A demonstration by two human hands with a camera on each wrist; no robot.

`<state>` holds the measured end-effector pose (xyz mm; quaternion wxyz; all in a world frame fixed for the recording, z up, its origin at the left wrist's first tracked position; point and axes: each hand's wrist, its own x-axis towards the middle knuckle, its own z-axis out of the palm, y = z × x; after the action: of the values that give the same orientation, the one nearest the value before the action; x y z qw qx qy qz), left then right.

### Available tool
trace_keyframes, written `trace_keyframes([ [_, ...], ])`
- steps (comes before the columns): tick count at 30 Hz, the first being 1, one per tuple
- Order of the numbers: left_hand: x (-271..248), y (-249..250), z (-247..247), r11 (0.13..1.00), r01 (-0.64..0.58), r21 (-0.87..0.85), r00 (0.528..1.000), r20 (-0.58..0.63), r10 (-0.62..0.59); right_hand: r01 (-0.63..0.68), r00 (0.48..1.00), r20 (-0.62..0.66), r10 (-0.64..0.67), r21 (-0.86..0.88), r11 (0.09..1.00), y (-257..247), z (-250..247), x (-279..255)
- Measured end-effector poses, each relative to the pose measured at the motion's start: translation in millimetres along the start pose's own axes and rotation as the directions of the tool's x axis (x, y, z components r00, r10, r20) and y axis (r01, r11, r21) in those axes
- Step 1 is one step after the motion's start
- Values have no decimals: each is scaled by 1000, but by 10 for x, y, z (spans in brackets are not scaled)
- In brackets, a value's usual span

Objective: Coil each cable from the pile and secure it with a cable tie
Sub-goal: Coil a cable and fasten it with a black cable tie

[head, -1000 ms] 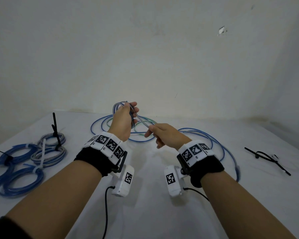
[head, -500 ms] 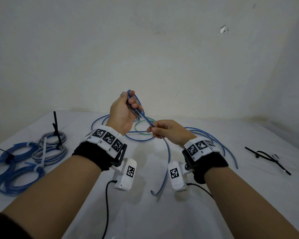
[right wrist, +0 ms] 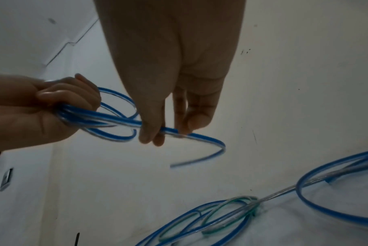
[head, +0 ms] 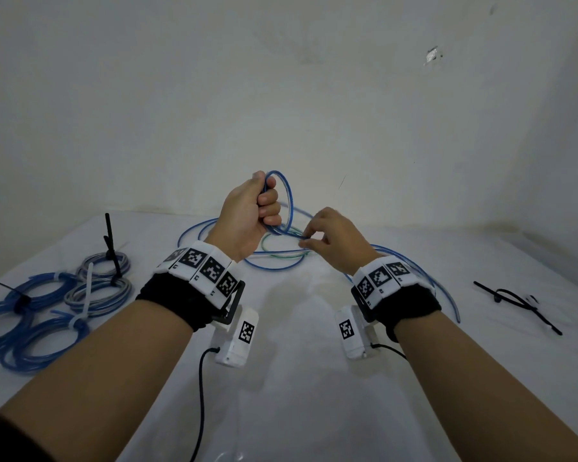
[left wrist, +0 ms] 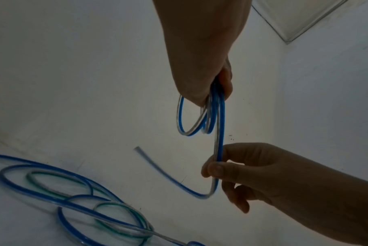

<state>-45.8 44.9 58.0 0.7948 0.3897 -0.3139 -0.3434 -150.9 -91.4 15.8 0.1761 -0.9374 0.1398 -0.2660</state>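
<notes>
The left hand (head: 247,211) is raised above the tabletop (head: 297,378), its grip curled round a few loops of blue cable (left wrist: 220,124). The right hand (head: 334,238) pinches the same cable's tail just below — the loose end blurs in both wrist views. Behind them the uncoiled pile (head: 281,258) lies partly hidden by both hands; tied coils (head: 47,315) are cut off at the left edge.

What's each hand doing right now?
Left hand: fist closed around the coiled loops of the blue cable.
Right hand: thumb and fingers pinching the same cable's loose tail.
</notes>
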Motion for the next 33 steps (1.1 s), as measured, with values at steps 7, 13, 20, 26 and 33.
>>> trace_keyframes([
  [7, -51, 92, -8, 991, 22, 133, 999, 27, -25, 17, 953, 297, 58, -245, 969, 178, 40, -34],
  [13, -81, 33, -20, 859, 202, 471, 971, 17, -238, 142, 972, 233, 34, -696, 703, 185, 3, -20],
  [20, -83, -23, -35, 712, 275, 646, 952, -80, -294, 52, 956, 269, 116, -547, 836, 259, 36, -61],
  [26, -103, -105, -62, 552, 262, 791, 948, -102, -303, -25, 928, 338, 157, -364, 931, 303, 46, -90],
  [33, -91, -133, -100, 449, 291, 845, 934, -149, -326, -161, 874, 425, 235, -202, 966, 203, 33, -97],
])
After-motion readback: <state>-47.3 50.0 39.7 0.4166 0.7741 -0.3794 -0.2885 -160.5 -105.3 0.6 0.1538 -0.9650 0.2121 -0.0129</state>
